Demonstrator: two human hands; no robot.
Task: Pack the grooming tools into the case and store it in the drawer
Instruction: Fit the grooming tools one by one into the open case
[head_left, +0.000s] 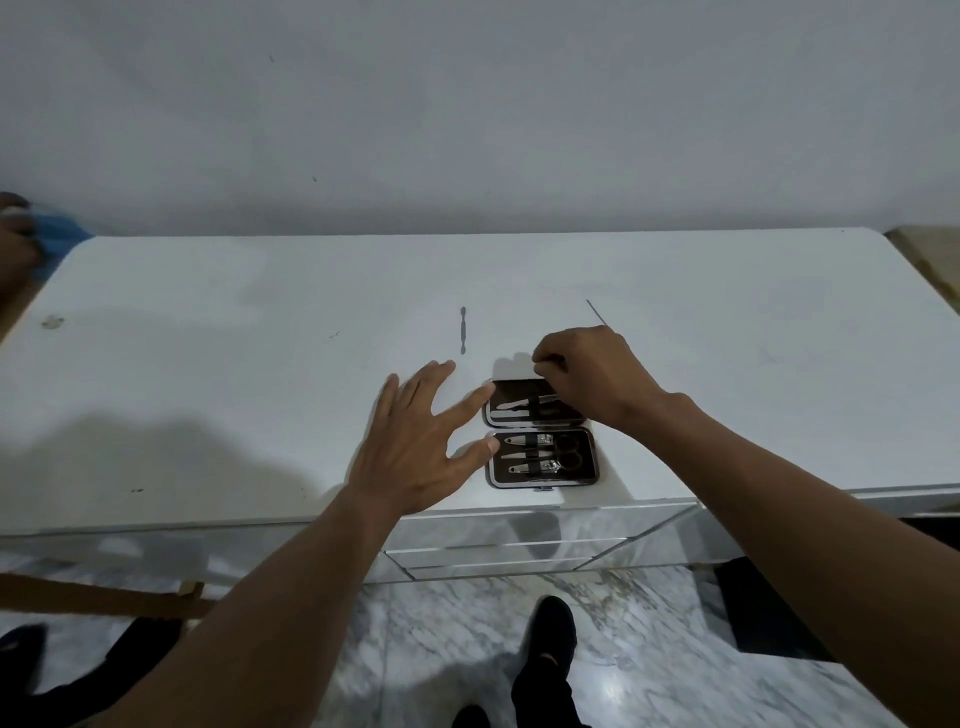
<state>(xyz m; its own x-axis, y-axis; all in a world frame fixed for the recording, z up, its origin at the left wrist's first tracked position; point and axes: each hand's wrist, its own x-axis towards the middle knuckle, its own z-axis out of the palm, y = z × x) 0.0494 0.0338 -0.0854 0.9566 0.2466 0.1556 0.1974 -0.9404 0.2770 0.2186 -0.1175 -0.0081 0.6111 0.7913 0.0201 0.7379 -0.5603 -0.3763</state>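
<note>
**A:** Here's the white table (208, 364). Close to its front edge is the dark brown rectangular case (584, 470), lying open with both halves flat. Silver nail clippers (524, 440) and small scissors (569, 452) are strapped into the near half.

**B:** The left hand (415, 441) is released, fingers spread. Its forefinger tip is on the far half's left rim and its thumb tip on the near half's.

**A:** The right hand (587, 379) curls over the far half's right side, fingertips bunched at the far rim. Pinching a tool or the rim? Can't tell.

**B:** Two pieces lie loose beyond the case, toward the table's middle. One is a grey double-ended cuticle pusher (462, 330), the other a thin grey pointed tool (596, 312).
</note>
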